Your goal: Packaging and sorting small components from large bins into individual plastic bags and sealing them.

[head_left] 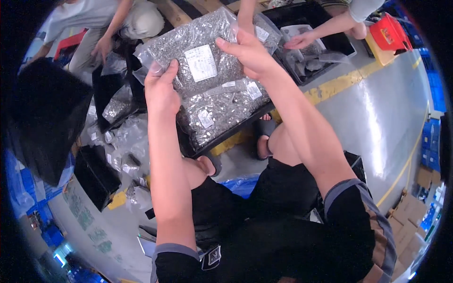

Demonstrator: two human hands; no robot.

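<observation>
Between my two hands is a large clear plastic bag (188, 37) full of small silvery metal parts, with a white label on its face. My left hand (163, 89) grips its left edge, thumb on top. Around the right edge closes my right hand (250, 52), its thumb also on top. Under and in front of this bag, a second bag of metal parts (222, 115) with white labels lies in a black tray (226, 137) close to my knees. The fingers beneath the held bag are hidden.
At upper right, another person's hand (302, 40) is over a black tray (309, 78) with small bags. Another person's hand (101, 47) hangs at upper left. Clear bags (130, 141) and black crates (96, 174) crowd the left. A red bin (390, 33) stands far right.
</observation>
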